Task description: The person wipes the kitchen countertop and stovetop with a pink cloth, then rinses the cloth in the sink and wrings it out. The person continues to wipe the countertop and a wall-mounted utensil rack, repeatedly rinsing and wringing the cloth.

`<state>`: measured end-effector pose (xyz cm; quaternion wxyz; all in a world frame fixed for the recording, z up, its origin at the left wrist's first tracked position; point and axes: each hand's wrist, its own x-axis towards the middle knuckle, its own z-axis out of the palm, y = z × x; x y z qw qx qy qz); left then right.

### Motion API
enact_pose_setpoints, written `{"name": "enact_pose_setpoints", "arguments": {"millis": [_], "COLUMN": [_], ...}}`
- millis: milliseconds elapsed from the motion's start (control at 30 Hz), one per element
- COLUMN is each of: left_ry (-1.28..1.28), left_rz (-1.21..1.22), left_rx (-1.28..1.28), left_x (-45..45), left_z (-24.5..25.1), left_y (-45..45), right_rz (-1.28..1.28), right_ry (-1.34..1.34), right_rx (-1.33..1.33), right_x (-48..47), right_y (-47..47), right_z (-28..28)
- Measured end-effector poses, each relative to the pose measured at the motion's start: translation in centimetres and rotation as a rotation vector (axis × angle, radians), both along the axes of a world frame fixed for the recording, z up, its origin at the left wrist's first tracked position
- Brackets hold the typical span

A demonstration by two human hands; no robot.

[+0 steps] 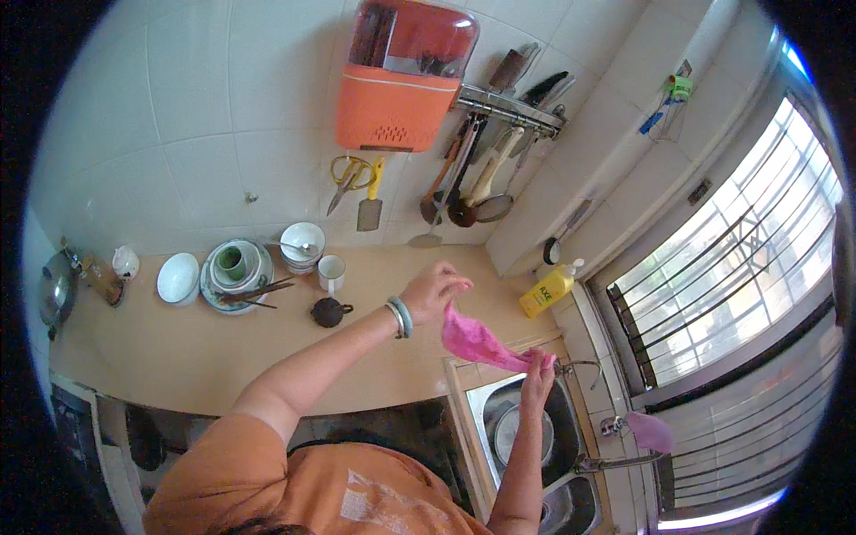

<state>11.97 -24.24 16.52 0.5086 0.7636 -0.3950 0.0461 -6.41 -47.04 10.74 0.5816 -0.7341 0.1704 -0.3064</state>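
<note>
A pink cloth [476,340] hangs stretched between my two hands, sagging in the middle. My left hand [435,289], with a bangle at its wrist, pinches the upper end above the worktop. The other end is gripped in my right hand [538,380], over the far edge of the steel sink [478,401]. In the basin below my right forearm sits a round metal pan [506,435], partly hidden by the arm. A yellow bottle of AXE dish soap [550,291] with a pump top stands beyond the cloth, near the window.
On the worktop [374,368] stand a dark teapot [328,312], a white mug [332,273], stacked bowls [303,242], dishes with chopsticks [261,292] and a white bowl [178,279]. Ladles [465,207] and knives hang from a wall rack [511,110] beside an orange utensil box [398,110]. Faucets [615,461] border the sink.
</note>
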Motion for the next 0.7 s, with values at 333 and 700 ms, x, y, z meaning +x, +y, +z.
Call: {"name": "enact_pose_setpoints", "arguments": {"millis": [333, 700], "left_ry": [0.09, 0.41], "left_rz": [-0.235, 0.287], "left_rx": [0.164, 0.185], "left_x": [0.3, 5.1], "left_z": [-0.2, 0.7], "left_y": [-4.5, -3.7], "right_rz": [0.464, 0.612], "right_ry": [0.1, -0.007], "right_rx": [-0.316, -0.437], "right_x": [11.5, 13.6], "right_y": [6.2, 4.6], "right_z": [-3.8, -2.3]}}
